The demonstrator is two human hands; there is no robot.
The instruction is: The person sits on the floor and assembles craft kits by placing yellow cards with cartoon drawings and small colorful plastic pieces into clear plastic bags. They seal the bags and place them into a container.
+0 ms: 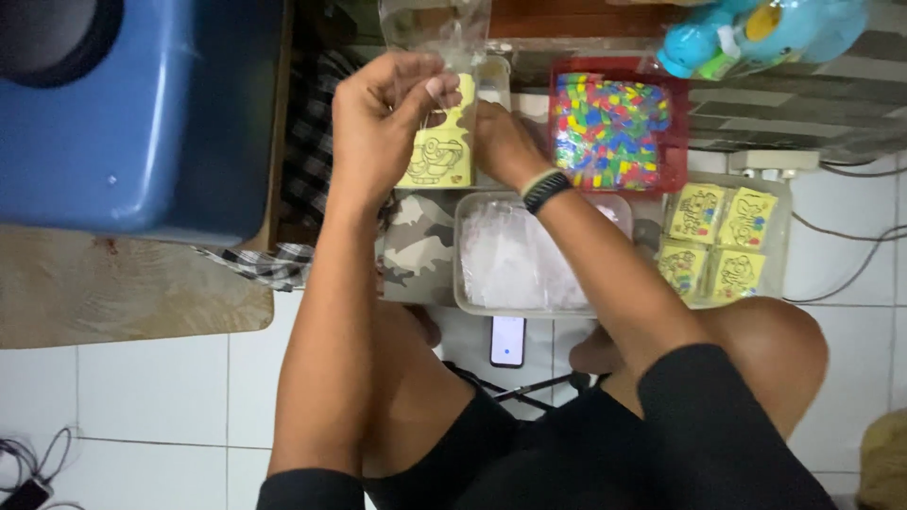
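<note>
My left hand [378, 118] pinches the top of a yellow cartoon card [439, 151] that sits partly inside a clear plastic bag [435, 28]. My right hand [501, 142], with a dark band on its wrist, is behind the card and holds the bag from the other side; its fingers are mostly hidden. Both hands are raised above a clear tub [472, 283] of folded clear bags.
A red tray [675, 165] of small coloured pieces lies at the back. A clear tub [779, 246] with several yellow cards sits at the right. A phone [507, 340] lies on the tiled floor. A blue container [142, 123] stands at the left, a blue toy [756, 33] at the top right.
</note>
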